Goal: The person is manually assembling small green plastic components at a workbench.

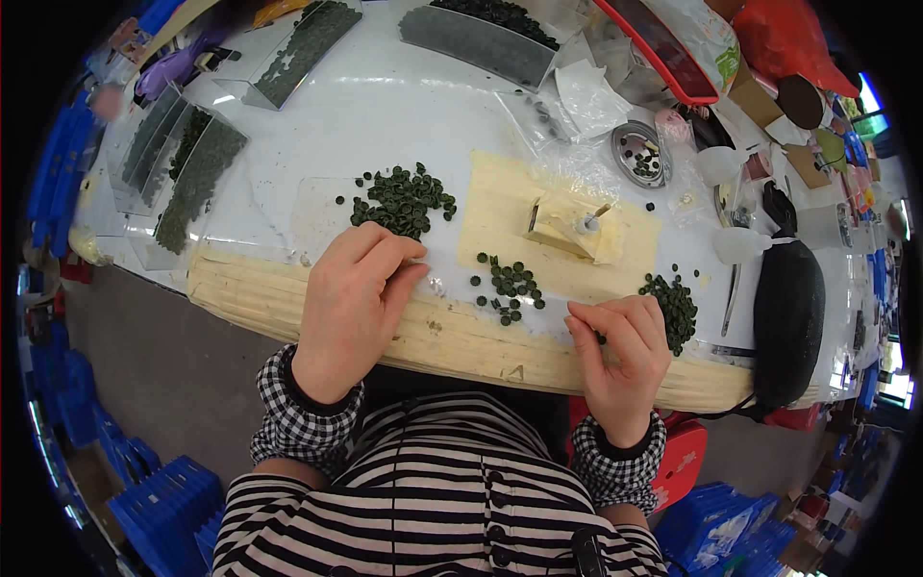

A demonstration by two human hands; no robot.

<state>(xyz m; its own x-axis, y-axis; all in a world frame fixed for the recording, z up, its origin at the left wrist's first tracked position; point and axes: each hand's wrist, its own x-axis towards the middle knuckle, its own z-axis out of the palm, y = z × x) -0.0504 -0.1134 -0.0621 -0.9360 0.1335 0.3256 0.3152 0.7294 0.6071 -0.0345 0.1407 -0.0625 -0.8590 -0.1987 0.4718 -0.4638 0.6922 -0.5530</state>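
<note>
My left hand (pixel 351 303) is at the table's near edge, just below a large pile of small dark green round pieces (pixel 402 200). Its thumb and forefinger are bent together, and anything between them is too small to make out. To the right, my right hand (pixel 627 348) has thumb and forefinger tips pinched; what they hold, if anything, does not show. Between the hands lies a smaller group of green pieces (pixel 512 281). Another green pile (pixel 676 310) sits beside my right hand. Behind the middle group, a small cream-coated block with a nozzle (pixel 565 229) stands on yellow sheeting (pixel 492 192).
Clear bins of green pieces (pixel 197 178) stand at the left, with another bin (pixel 479 43) at the back. A round metal dish (pixel 641 154), white squeeze bottles (pixel 738 245) and a black padded object (pixel 790 322) are at the right. Yellow padding (pixel 260 293) covers the front edge.
</note>
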